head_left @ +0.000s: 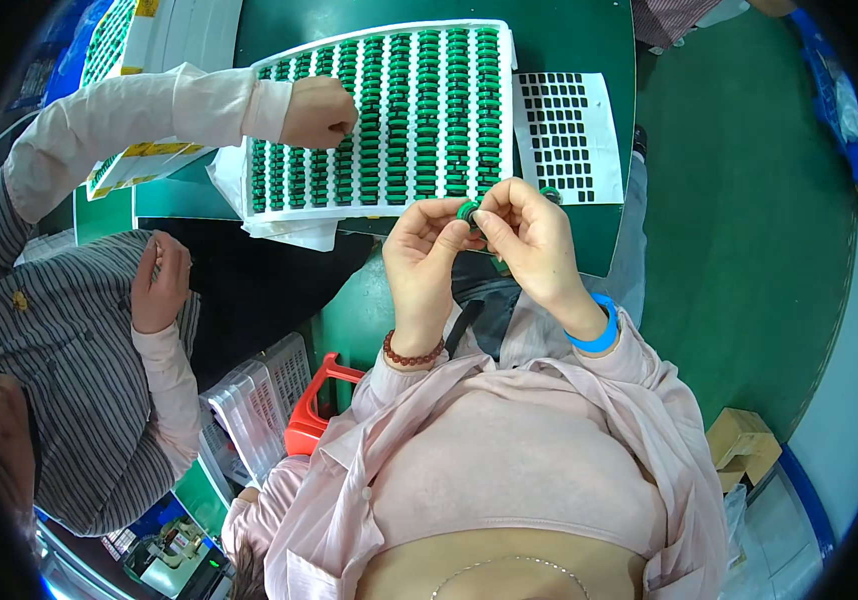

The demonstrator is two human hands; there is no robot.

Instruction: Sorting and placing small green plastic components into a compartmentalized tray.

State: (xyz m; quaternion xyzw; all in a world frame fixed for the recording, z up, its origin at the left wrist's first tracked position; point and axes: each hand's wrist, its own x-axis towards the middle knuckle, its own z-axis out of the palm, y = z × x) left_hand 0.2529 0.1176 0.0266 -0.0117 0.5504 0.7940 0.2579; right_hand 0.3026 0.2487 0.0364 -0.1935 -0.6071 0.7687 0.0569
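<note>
In front of my chest, over the table's near edge, my left hand (423, 260) and my right hand (537, 245) meet fingertip to fingertip. Both pinch a small round green part (467, 211) with a dark middle; the fingers cover much of it. Just beyond them lies a white tray (510, 110) filled with rows of similar green parts. To the right of the tray is a white sheet (602, 130) bearing rows of small black pieces. Another round green part (550, 194) shows on the table behind my right hand.
At the left a co-worker's arm (149, 105) reaches over the tray, its closed hand (319, 113) above the rows. More stacked white trays (184, 50) stand at the far left. A red stool (314, 410) is low on the left; a cardboard box (742, 447) sits at the right.
</note>
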